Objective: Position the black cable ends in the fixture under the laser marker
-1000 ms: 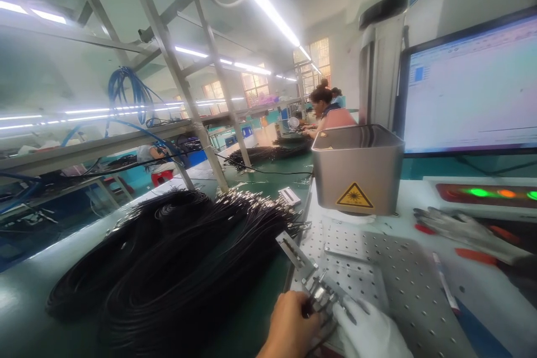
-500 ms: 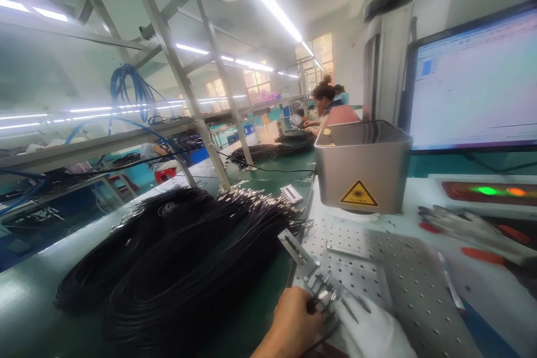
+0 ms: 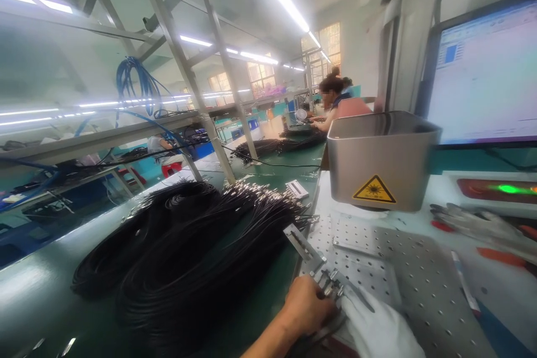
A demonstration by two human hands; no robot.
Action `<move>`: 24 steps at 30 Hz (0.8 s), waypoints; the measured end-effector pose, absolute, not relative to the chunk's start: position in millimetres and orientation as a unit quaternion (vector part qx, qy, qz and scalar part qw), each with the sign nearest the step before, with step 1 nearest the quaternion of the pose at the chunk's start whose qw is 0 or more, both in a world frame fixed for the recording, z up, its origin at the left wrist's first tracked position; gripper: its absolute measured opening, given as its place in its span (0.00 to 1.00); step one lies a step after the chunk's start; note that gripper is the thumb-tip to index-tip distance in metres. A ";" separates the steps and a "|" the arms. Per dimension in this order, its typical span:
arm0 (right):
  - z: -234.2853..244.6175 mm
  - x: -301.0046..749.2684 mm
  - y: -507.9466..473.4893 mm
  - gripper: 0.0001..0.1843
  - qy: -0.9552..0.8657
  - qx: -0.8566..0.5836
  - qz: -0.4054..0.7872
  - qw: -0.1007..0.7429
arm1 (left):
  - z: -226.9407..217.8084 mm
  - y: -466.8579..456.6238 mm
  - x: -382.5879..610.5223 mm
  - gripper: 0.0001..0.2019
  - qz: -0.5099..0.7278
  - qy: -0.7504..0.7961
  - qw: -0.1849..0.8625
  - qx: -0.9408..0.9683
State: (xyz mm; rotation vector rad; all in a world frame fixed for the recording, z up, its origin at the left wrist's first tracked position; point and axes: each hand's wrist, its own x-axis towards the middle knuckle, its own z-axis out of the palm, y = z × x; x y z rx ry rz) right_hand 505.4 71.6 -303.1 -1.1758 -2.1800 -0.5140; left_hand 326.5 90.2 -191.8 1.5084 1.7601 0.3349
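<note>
Metal connectors (image 3: 331,285) still pinched in left hand (image 3: 306,307) grip, white-gloved right hand (image 3: 377,327) grip unclear, both shifted slightly right

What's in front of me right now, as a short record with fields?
left hand: bare, fingers on small metal connectors
right hand: white glove, touching the same connectors
surface: perforated metal plate
left of plate: black cable bundles on green bench
behind plate: metal housing with laser warning label
far right: monitor
background: a person seated

Yellow triangular laser-warning sign (image 3: 374,189) (black starburst symbol, no words) on the front of the grey metal housing (image 3: 415,173); monitor (image 3: 486,72) text too blurred to read.
</note>
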 end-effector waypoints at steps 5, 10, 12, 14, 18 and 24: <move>-304.1 505.3 76.0 0.23 -0.829 -0.428 -0.207 0.294 | -191.5 88.3 327.4 0.14 0.121 0.703 0.375 0.592; -291.9 493.7 79.0 0.25 -0.833 -0.446 -0.205 0.255 | -204.0 87.9 324.0 0.16 0.159 0.682 0.359 0.617; -291.1 490.4 80.0 0.24 -0.827 -0.449 -0.206 0.269 | -205.3 88.2 323.1 0.15 0.159 0.670 0.380 0.618; -294.8 489.3 82.0 0.23 -0.822 -0.446 -0.206 0.289 | -201.9 87.5 322.5 0.15 0.168 0.652 0.377 0.636; -305.7 490.0 86.5 0.26 -0.832 -0.461 -0.159 0.262 | -186.5 82.1 318.9 0.14 0.181 0.642 0.330 0.668; -304.6 486.0 83.4 0.31 -0.824 -0.488 -0.184 0.220 | -176.3 73.7 301.9 0.02 0.184 0.673 0.368 0.614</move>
